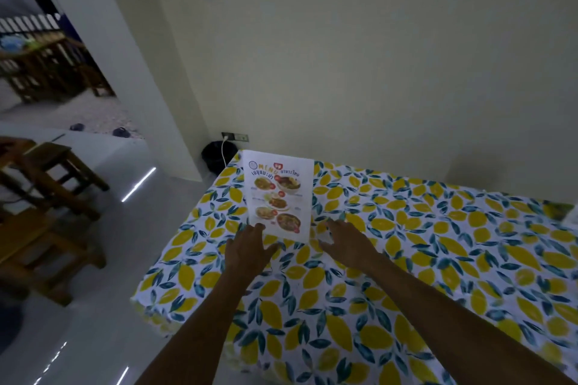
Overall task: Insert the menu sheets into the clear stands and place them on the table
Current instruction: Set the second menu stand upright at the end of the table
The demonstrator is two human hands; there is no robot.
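A white menu sheet (278, 194) with food photos stands upright near the far left corner of the table (438, 244), which wears a lemon-print cloth. It seems to sit in a clear stand; the stand's edges are hard to make out. My left hand (250, 247) is at the sheet's lower left corner, fingers spread, touching or nearly touching it. My right hand (344, 241) hovers just right of the sheet's base, fingers apart, holding nothing.
A pale wall rises right behind the table. A black bin (215, 156) and a wall socket with a white cable sit at the far left corner. Wooden stools (53, 178) stand on the glossy floor to the left. An open doorway lies beyond.
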